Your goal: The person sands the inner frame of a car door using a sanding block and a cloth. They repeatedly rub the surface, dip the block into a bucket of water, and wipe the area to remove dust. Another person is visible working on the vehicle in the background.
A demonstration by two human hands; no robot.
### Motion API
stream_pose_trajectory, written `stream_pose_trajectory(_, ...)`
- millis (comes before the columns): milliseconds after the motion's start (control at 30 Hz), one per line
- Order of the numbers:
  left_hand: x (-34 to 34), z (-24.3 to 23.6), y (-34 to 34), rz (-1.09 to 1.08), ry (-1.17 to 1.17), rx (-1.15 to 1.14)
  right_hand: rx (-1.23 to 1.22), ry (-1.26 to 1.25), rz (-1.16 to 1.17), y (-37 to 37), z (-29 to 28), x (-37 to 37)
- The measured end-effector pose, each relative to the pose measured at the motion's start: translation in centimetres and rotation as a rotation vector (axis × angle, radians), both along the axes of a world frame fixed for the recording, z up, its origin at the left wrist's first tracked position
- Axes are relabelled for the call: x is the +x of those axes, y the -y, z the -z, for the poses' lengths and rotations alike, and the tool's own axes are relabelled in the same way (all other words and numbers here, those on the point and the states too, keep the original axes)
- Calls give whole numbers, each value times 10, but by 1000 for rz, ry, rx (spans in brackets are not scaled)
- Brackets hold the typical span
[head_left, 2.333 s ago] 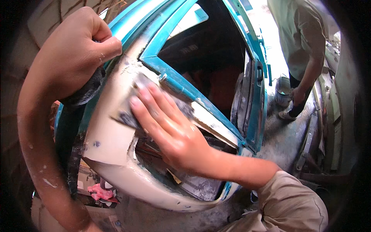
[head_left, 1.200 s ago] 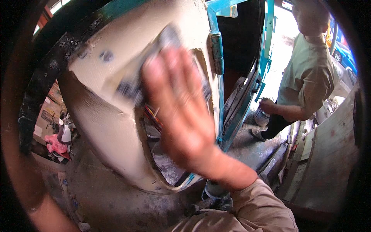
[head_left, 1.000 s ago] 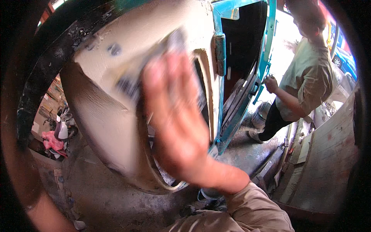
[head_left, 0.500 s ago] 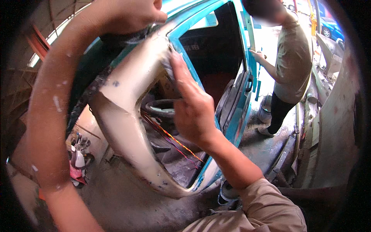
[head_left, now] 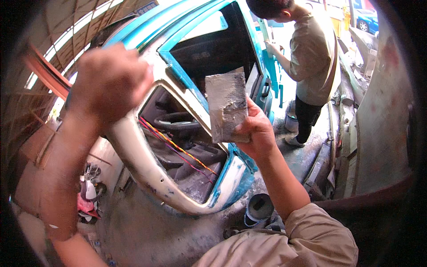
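My right hand (head_left: 258,129) holds up a folded, worn sheet of sandpaper (head_left: 224,107), grey and beige with patchy dust on its face. Thumb and fingers pinch its lower right corner, and it is apart from the vehicle body. Behind it stands a cab with teal paint and a bare beige window frame (head_left: 138,173), with no glass in the front opening. My left hand (head_left: 109,84) is raised in front of the frame's upper left part, blurred, its fingers curled into a fist. What it holds, if anything, is hidden.
Inside the cab are a steering wheel (head_left: 178,119) and loose coloured wires (head_left: 178,151). A co-worker (head_left: 313,62) stands at the teal door on the right. A bucket (head_left: 259,208) sits on the floor near me. Metal panels and scrap (head_left: 349,89) line the right side.
My right hand has drawn back from the beige frame and turned the sandpaper's face toward me. The left hand has come down from the cab's upper edge and closed. My view has shifted.
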State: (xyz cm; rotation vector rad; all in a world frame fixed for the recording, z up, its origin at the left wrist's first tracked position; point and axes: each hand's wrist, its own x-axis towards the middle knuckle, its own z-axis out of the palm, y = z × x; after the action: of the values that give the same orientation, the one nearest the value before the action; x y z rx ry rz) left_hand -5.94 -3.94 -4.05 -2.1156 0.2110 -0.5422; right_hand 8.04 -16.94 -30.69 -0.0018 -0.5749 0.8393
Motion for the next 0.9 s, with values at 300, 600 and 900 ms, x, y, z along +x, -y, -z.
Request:
stream_pose_trajectory(300,39,64,-40,-110,199,165,-102,23,43,12,24,6)
stream_pose_trajectory(600,104,156,-56,92,417,-27,-140,-63,131,45,57,19)
stream_pose_trajectory(900,110,383,-55,-2,205,-468,-322,-126,228,75,76,29)
